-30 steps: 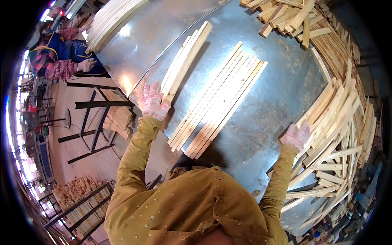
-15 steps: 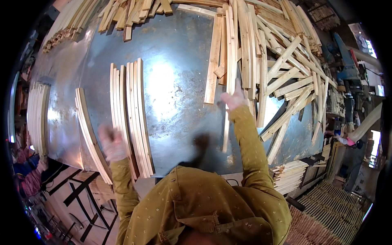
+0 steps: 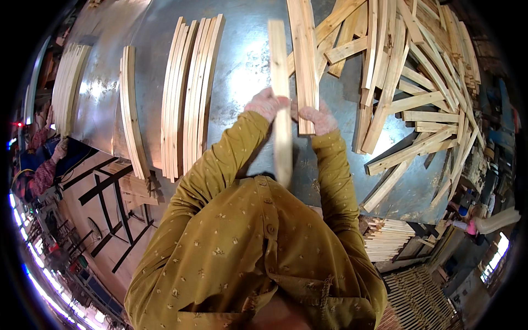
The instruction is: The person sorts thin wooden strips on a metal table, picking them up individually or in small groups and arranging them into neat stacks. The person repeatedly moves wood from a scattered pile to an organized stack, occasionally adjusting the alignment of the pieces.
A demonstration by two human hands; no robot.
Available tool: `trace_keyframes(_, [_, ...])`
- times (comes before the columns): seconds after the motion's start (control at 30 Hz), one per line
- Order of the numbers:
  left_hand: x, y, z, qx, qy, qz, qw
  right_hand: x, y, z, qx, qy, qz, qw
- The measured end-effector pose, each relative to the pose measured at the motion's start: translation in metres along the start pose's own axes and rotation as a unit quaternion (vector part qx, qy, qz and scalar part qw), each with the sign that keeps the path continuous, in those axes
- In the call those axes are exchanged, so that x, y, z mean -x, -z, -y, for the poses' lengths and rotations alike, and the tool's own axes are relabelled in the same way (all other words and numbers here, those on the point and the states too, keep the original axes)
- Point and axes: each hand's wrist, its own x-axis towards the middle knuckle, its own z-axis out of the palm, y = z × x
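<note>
My left hand (image 3: 266, 104), in what looks like a mottled light glove, is closed on a pale wooden slat (image 3: 282, 129). The slat is smeared by motion; it stretches from over the metal table toward my chest. Just right of it, my right hand (image 3: 320, 119) grips the near end of a wider wooden board (image 3: 306, 71), its thumb over the top face. Whether that board is one piece or two side by side, I cannot tell. The board's far end runs out of the top of the picture.
Sorted slats stand in rows on the metal table (image 3: 148, 71): a thin stack (image 3: 130, 104), two thicker bundles (image 3: 179, 99) and a bundle at the far left (image 3: 71, 88). A loose heap of slats (image 3: 421, 102) covers the right side. Another person's hand (image 3: 59, 149) shows at the left.
My left hand has left the bundles and moved right to take hold of a slat. My right hand is now closed on a board, and the view has shifted.
</note>
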Motion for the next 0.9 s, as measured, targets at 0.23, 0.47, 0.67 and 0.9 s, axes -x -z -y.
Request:
trace_keyframes(0.23, [0.008, 0.024, -0.086, -0.305, 0.012, -0.041, 0.951, 0.035, -0.061, -0.053, 0.555, 0.261, -0.05, 0.788])
trace_keyframes(0.47, [-0.031, 0.067, -0.017, -0.185, -0.092, -0.09, 0.974, 0.024, -0.077, -0.062, 0.566, 0.106, -0.041, 0.816])
trace_keyframes(0.67, [0.002, 0.076, -0.012, -0.155, -0.124, -0.038, 0.979, 0.003, -0.11, -0.024, 0.764, 0.185, 0.091, 0.612])
trace_keyframes(0.9, [0.023, 0.069, 0.013, -0.237, -0.182, -0.058, 0.953, -0.069, -0.101, -0.038, 0.563, 0.16, -0.046, 0.81])
